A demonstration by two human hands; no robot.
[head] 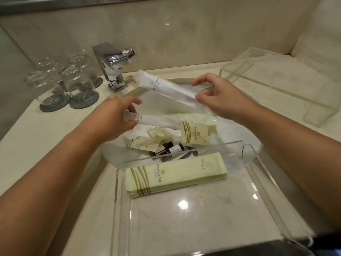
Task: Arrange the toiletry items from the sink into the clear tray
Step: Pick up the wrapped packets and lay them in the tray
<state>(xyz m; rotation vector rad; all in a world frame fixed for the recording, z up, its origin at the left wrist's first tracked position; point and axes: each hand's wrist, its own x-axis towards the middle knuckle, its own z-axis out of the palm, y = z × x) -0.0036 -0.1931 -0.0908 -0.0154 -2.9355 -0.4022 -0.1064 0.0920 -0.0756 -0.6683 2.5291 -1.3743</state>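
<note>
- Frosted plastic: your right hand (217,97) pinches 1 long white sachet (171,91) above the sink (245,137); your left hand (118,117) pinches another (156,121).
- Lay both flat in the clear acrylic tray (116,191), parallel beside the pale yellow packets (175,173), ends aligned.

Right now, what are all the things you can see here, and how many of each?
tray: 1, clear, on the counter nearest the camera
flat packets: a stack, pale yellow with gold stripes, in the tray; count unclear
sink: 1, white, behind the tray
small packets: at least 3, pale yellow, in the sink
bottles: 2, dark brown, in the sink
long packets: 2, white, one in each hand, above the sink
tap: 1, chrome, behind the sink
glasses: 4, clear, upside down on grey coasters, back left
clear box: 1, back right
hands: left hand, right hand
</note>
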